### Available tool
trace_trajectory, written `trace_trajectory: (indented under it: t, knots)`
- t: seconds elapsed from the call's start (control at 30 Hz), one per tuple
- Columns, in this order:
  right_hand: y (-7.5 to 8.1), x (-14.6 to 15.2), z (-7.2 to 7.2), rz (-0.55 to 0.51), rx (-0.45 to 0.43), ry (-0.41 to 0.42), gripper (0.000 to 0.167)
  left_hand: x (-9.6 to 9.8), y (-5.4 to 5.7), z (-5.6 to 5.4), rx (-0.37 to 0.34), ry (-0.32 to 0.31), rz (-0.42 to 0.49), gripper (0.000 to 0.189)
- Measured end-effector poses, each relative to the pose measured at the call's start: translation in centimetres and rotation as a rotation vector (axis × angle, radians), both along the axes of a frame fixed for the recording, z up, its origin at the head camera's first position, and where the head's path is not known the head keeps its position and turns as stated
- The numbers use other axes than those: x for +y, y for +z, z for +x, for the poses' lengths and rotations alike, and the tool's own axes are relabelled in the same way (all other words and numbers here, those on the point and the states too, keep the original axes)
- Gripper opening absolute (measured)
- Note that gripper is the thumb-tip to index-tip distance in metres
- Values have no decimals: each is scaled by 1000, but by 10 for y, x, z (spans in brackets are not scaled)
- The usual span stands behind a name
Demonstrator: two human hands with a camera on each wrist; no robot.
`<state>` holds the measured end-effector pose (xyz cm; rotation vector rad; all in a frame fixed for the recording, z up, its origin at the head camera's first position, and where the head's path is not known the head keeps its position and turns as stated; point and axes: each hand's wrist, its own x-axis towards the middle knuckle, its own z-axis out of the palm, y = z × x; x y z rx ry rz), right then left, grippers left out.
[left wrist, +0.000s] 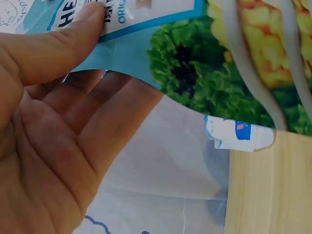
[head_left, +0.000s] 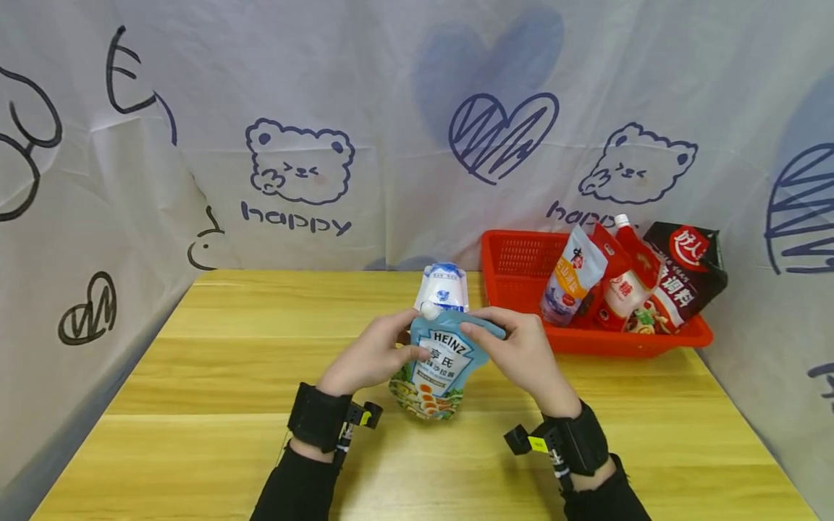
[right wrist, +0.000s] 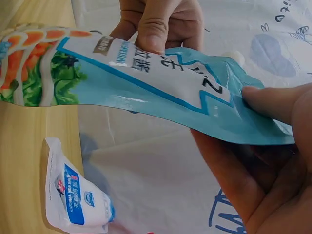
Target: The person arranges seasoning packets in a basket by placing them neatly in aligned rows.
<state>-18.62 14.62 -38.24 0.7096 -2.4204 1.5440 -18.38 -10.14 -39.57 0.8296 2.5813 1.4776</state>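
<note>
A light-blue Heinz salad dressing pouch [head_left: 449,380] is held up above the table, its printed front facing me and its round white cap [head_left: 430,310] at the top. My left hand [head_left: 373,353] pinches its left edge, thumb on the front label and fingers behind. At the upper right corner, my right hand [head_left: 521,353] grips the pouch between thumb and fingers. Both wrist views show the pouch [right wrist: 122,95] bending slightly between the hands. Behind it stands a white and blue sea salt pouch [head_left: 443,289], its lower part hidden in the head view; neither hand touches it.
A red plastic basket [head_left: 521,253] stands at the back right of the wooden table [head_left: 260,347]. Inside are a white and orange pouch [head_left: 573,278], a red and white bottle-shaped pack [head_left: 622,293] and a dark seasoning bag [head_left: 684,275]. A drawn-on white cloth [head_left: 404,181] hangs behind.
</note>
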Motion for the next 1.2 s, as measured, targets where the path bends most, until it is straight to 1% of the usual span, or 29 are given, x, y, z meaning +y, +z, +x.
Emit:
trace_trajectory:
  t: [0.07,0.17,0.23,0.3,0.33,0.4,0.5,0.6,0.67,0.73,0.8,0.87,0.97,1.1,1.2]
  knots:
    - [0,0,-1,-3,48,-8,17,2,-1,0,-6,6,5,44]
    - [0,1,-2,-6,110,-33,15,6,-4,-2,-15,15,43,43]
    - [2,2,-2,-5,127,-56,15,10,-6,-3,-11,24,89,43]
    - [6,4,-3,-5,134,-83,16,14,-7,-5,11,47,135,43]
    - [8,5,-3,-7,136,-99,17,17,-8,-5,33,64,158,44]
    - [14,8,-4,-11,148,-138,18,22,-9,-7,101,109,199,47]
    - [24,14,-8,-38,178,-202,19,31,-10,-9,236,206,239,51]
    - [36,22,-14,-70,222,-254,21,41,-11,-13,369,306,283,51]
    - [44,28,-18,-70,256,-297,23,48,-12,-15,435,358,305,49]
    - [53,33,-23,-62,280,-339,26,55,-13,-17,478,383,322,45]
    - [61,38,-29,-42,310,-390,28,61,-14,-20,502,384,318,42]
    - [68,43,-36,-28,337,-432,29,68,-16,-22,511,365,297,40]
    - [76,50,-48,0,390,-483,28,79,-19,-25,502,327,236,36]
    - [84,56,-63,38,422,-533,28,93,-23,-29,459,284,104,31]
    - [87,60,-74,63,402,-563,29,102,-25,-34,443,252,-2,28]
